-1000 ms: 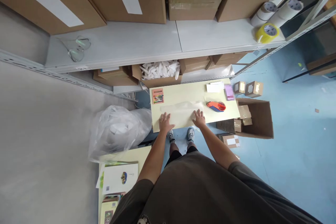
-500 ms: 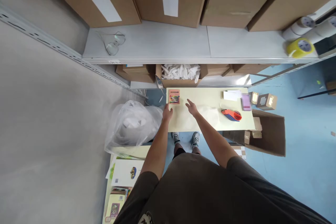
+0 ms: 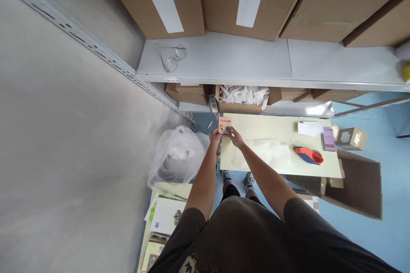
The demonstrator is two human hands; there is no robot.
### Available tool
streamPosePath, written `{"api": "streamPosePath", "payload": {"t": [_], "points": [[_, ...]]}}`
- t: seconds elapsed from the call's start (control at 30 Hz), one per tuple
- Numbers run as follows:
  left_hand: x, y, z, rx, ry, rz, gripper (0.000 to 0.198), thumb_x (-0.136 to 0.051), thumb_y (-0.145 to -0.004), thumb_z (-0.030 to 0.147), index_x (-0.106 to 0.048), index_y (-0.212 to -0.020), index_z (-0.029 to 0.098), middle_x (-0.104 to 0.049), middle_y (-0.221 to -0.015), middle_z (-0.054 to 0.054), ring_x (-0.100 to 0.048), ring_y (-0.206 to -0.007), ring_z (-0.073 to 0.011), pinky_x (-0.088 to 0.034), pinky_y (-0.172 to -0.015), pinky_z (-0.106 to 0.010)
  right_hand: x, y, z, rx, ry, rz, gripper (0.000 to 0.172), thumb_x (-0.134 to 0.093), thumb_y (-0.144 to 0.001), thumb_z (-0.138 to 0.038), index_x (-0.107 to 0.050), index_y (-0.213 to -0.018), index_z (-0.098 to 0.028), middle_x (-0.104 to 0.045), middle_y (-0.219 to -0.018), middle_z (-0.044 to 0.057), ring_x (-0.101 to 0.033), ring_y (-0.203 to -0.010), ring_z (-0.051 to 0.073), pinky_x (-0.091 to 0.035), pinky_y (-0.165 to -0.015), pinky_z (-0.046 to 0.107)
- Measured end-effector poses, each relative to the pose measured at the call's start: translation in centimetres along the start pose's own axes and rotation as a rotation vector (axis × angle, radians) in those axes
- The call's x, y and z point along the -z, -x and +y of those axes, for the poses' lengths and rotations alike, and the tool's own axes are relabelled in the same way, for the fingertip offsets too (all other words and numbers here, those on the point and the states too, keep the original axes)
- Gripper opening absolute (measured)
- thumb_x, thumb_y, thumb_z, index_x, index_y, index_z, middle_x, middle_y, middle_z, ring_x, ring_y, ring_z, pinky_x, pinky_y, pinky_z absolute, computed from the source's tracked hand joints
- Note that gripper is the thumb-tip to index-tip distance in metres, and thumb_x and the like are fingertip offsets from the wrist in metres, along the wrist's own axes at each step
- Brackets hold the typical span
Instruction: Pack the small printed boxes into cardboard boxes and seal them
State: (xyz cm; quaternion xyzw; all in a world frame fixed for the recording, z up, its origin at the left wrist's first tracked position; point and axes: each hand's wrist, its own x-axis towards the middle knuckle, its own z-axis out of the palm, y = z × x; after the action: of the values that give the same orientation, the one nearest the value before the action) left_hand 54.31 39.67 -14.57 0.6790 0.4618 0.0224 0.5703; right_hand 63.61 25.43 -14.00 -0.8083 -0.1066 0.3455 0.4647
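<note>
A small pink book (image 3: 225, 125) with a colourful picture on its cover is held at the left end of the pale yellow table (image 3: 256, 126). My left hand (image 3: 215, 137) grips its lower left edge, and my right hand (image 3: 236, 138) closes on its lower right corner. Both hands have their fingers against the book; the fingers beneath it are hidden. Whether the book still touches the tabletop I cannot tell. Right of my hands lies a whitish translucent sheet (image 3: 269, 152) on the table.
A red and blue tape dispenser (image 3: 309, 155), white papers (image 3: 309, 128) and a purple packet (image 3: 328, 138) lie towards the table's right end. A shelf (image 3: 224, 57) with cardboard boxes and glasses (image 3: 174, 57) runs behind. A clear plastic bag (image 3: 179, 158) stands left; an open carton (image 3: 358, 183) stands right.
My right hand has moved left to the book, and my left hand has taken hold of its other side. The camera view has shifted left.
</note>
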Motion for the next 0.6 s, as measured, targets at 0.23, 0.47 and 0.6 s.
{"api": "streamPosePath", "payload": {"t": [0.23, 0.47, 0.6], "points": [[-1.8, 6.9, 1.0, 0.035, 0.298, -0.214, 0.049, -0.078, -0.085, 0.033, -0.073, -0.130, 0.016, -0.079, -0.111, -0.014, -0.076, -0.095, -0.0202, -0.063, -0.086, -0.034, 5.6, 6.6, 0.1, -0.110, -0.526, 0.139, 0.047, -0.088, -0.071, -0.045, -0.073, -0.105, -0.017, -0.078, -0.094, 0.007, -0.076, -0.088, 0.025, -0.065, -0.084, 0.043], [-6.7, 13.9, -1.6, 0.063, -0.071, -0.197, 0.030, -0.073, -0.083, 0.020, -0.082, -0.111, 0.018, -0.082, -0.099, -0.009, -0.077, -0.100, -0.0254, -0.059, -0.093, -0.036, 8.6, 14.3, 5.4, -0.256, -0.255, 0.248, 0.026, -0.081, -0.073, -0.040, -0.068, -0.087, -0.021, -0.076, -0.087, 0.004, -0.072, -0.076, 0.021, -0.062, -0.068, 0.033], [-7.5, 15.3, -2.9, 0.102, -0.274, -0.131, 0.048, -0.072, -0.085, 0.019, -0.076, -0.132, 0.016, -0.078, -0.125, -0.017, -0.073, -0.120, -0.0311, -0.055, -0.105, -0.039, 9.0, 15.2, 7.7, -0.329, -0.044, 0.290, 0.033, -0.078, -0.077, -0.034, -0.071, -0.107, -0.021, -0.079, -0.109, 0.008, -0.076, -0.093, 0.024, -0.063, -0.076, 0.032]]}}
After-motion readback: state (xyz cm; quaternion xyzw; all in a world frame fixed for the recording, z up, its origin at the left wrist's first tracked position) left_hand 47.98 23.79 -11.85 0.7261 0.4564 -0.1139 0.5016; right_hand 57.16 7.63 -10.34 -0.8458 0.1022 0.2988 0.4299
